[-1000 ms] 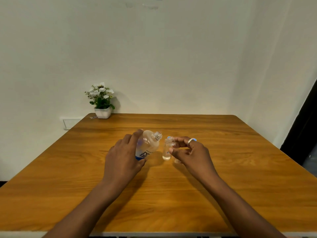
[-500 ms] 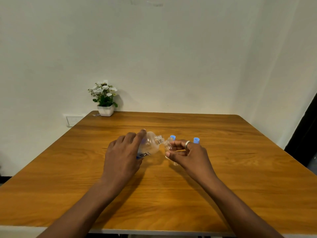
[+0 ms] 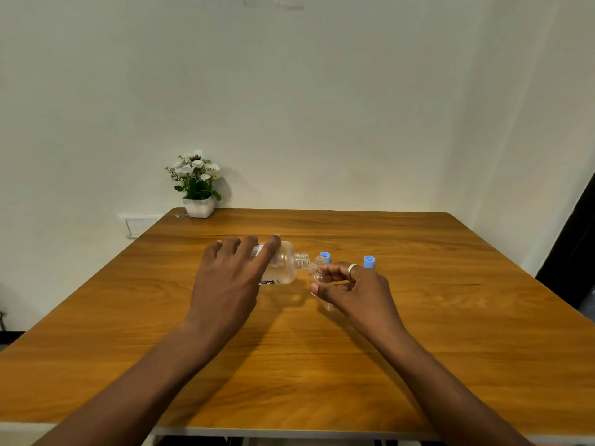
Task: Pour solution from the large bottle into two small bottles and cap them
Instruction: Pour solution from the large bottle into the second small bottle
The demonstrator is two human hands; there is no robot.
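Note:
My left hand (image 3: pixel 230 280) grips the large clear bottle (image 3: pixel 285 265) and holds it tipped almost on its side, its open threaded neck pointing right. Its mouth meets the mouth of a small clear bottle (image 3: pixel 317 273), which my right hand (image 3: pixel 352 289) pinches between thumb and fingers, tilted toward the large one. Two blue caps stand on the table behind my hands: one (image 3: pixel 325 256) just beyond the small bottle, the other (image 3: pixel 369 261) past my ringed finger. What looks like a second small clear bottle (image 3: pixel 328 305) shows faintly under my right hand, mostly hidden.
The wooden table (image 3: pixel 418 317) fills the lower view, with a white wall close behind it. A small white pot of white flowers (image 3: pixel 197 188) stands at the far left corner. A wall socket (image 3: pixel 138 225) sits left of the table's edge.
The large bottle has tipped from a steep tilt to nearly horizontal, its neck now at the small bottle's mouth. The small bottle has leaned toward it. The two blue caps have come into view.

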